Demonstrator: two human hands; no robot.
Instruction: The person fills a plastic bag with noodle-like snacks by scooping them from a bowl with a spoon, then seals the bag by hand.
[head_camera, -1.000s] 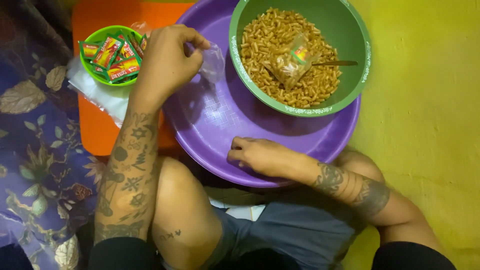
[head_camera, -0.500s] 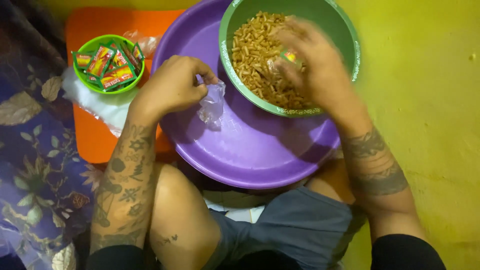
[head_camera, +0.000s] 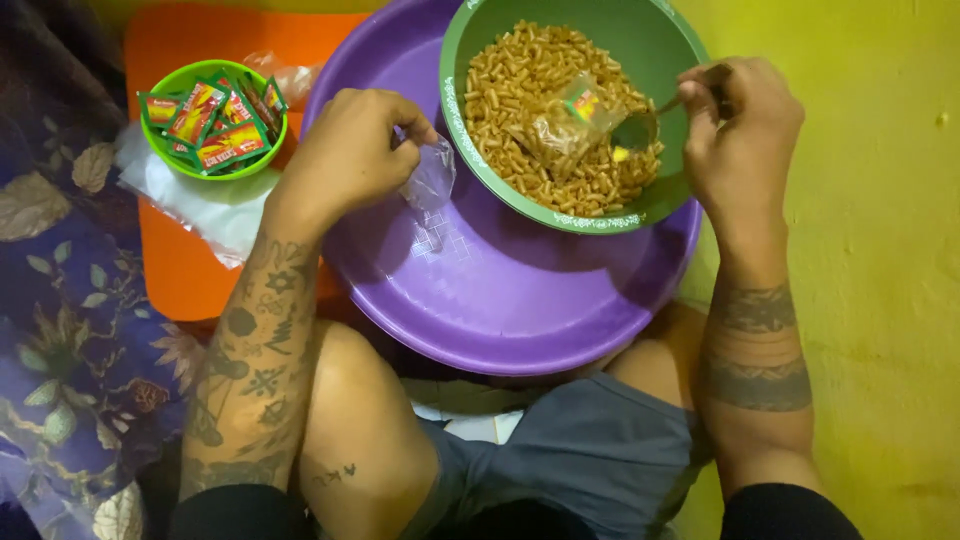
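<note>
My left hand (head_camera: 350, 150) pinches a small clear plastic bag (head_camera: 430, 180) over the purple basin (head_camera: 500, 300). Over the right rim of the green bowl (head_camera: 660, 40), my right hand (head_camera: 740, 125) grips the handle of a metal spoon (head_camera: 640, 125). The spoon's head rests in the brown macaroni-like snack (head_camera: 520, 90) that fills the bowl. A filled clear packet with a small sachet inside (head_camera: 570, 115) lies on top of the snack, just left of the spoon. The green bowl sits inside the basin at its far side.
A small bright green bowl (head_camera: 212, 165) holding several red and green sachets stands on an orange mat (head_camera: 180, 260) at the left, over a stack of clear plastic bags (head_camera: 200, 205). A floral cloth (head_camera: 60, 330) lies further left. The floor (head_camera: 880, 250) at the right is yellow.
My right hand left the basin's near rim, swept up over the green bowl and now grips the spoon at its right side. My left hand shifted slightly right with the clear bag.
</note>
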